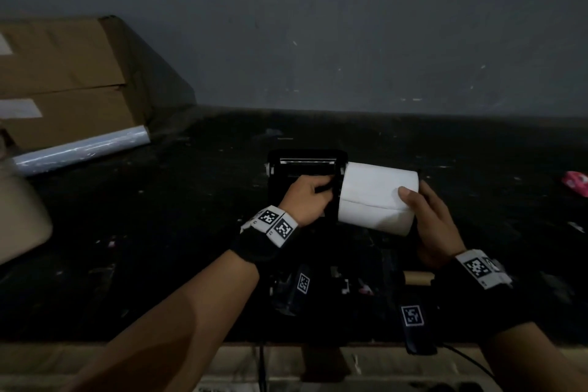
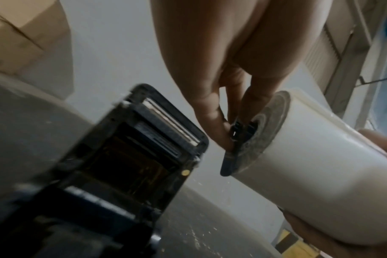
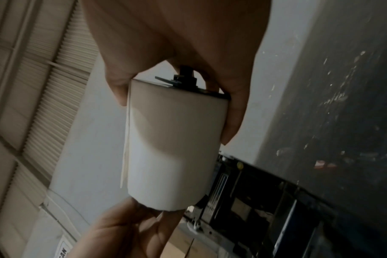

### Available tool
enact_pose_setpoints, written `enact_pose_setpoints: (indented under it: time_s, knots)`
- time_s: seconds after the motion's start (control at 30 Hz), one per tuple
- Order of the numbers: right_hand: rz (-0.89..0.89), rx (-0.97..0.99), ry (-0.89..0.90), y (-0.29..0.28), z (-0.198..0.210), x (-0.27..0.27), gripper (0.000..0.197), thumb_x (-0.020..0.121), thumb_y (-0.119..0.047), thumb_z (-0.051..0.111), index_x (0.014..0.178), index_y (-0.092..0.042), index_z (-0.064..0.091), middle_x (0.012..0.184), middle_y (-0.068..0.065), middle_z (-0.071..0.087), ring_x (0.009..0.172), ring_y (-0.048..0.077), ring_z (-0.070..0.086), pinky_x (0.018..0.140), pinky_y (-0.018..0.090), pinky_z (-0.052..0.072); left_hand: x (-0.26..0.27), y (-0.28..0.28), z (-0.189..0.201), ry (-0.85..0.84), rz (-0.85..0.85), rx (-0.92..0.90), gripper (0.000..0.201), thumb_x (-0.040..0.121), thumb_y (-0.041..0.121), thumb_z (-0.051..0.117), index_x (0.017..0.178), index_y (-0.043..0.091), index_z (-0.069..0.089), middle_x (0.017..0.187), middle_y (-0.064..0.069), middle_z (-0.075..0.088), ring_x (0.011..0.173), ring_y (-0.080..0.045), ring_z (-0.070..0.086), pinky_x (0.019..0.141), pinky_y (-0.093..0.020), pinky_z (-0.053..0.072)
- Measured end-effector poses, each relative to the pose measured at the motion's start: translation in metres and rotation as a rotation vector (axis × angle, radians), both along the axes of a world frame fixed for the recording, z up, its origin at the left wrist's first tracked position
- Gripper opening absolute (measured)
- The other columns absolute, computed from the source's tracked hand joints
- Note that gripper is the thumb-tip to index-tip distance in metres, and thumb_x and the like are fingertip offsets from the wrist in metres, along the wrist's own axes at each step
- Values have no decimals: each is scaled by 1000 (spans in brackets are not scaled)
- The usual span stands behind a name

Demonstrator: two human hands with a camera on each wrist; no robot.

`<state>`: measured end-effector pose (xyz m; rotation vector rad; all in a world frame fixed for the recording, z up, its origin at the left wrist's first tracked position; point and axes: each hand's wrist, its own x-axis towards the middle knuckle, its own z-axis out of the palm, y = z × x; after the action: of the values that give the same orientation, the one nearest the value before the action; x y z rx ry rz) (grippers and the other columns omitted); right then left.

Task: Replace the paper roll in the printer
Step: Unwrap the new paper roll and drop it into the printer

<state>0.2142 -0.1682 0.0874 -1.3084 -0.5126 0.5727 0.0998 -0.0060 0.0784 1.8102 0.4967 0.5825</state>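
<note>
While the right hand (image 1: 436,216) grips the white cylindrical paper roll (image 1: 377,197) above the open black printer (image 1: 286,165), the left hand (image 1: 305,200) pinches the black plastic spindle (image 2: 239,132) at the roll's end.

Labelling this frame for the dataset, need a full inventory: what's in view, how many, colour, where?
paper roll: 1, white, held above the table, right of the printer
spindle: 1, black, in the roll's core, poking out at the printer-side end
printer: 1, black, lid open, table centre
table: 1, black, scuffed
empty core: 1, brown cardboard, near edge by right wrist
boxes: 2, brown cardboard, stacked far left
film roll: 1, clear-whitish, lying before the boxes
pink item: 1, far right, unclear what
wall: grey, behind
left hand: pinches the spindle end
right hand: grips the roll's other end
</note>
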Motion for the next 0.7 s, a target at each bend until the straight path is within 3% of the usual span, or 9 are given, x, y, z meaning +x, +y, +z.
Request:
enact_pose_setpoints:
  time_s: [0.07,0.13,0.3,0.43,0.5,0.6,0.7]
  knots:
    - [9,4,-10,5,1,-12,36,88,-19,52,124,-20,53,114,6,63,101,25,61,79,45,54,-12,4,-4,-34,-14,-15,37,84,10,53,120,13,61,121,-8,65,116,-20,58,102,-34,45]
    - [21,16,-11,10,1,-21,36,88,-18,51,124,-19,53,109,3,64,94,21,61,71,38,52,-23,7,-4,-45,-12,-63,39,83,9,51,121,13,60,121,-7,65,114,-18,59,100,-34,48]
    - [45,21,-8,24,4,-40,37,89,-17,51,125,-20,52,110,2,63,95,20,61,77,38,51,-40,14,0,-62,-22,-180,40,86,0,42,121,10,60,121,-14,64,113,-27,60,99,-46,48]
    - [67,18,-25,32,6,-50,33,90,-17,48,122,-22,52,103,-2,62,89,17,60,70,36,51,-55,19,5,-90,-26,-217,43,86,-1,46,126,13,56,126,-9,62,120,-23,57,105,-43,43]
    - [84,17,-53,37,7,-53,34,90,-16,48,123,-22,51,105,-2,63,91,17,60,73,36,50,-63,22,15,-135,-2,-327,40,87,4,49,126,13,56,125,-9,62,114,-23,60,98,-40,48]
    - [119,20,-84,44,7,-55,36,88,-14,51,124,-21,51,110,2,62,97,20,59,83,41,48,-68,30,23,-165,-20,-478,27,90,25,55,111,12,65,103,-8,71,90,-17,68,75,-29,57]
    - [153,-3,-110,53,3,-56,43,82,-18,59,124,-22,52,117,4,63,104,22,60,90,41,48,-71,35,17,-129,-31,-355,30,82,28,65,109,14,67,107,-3,71,100,-12,67,92,-29,53]
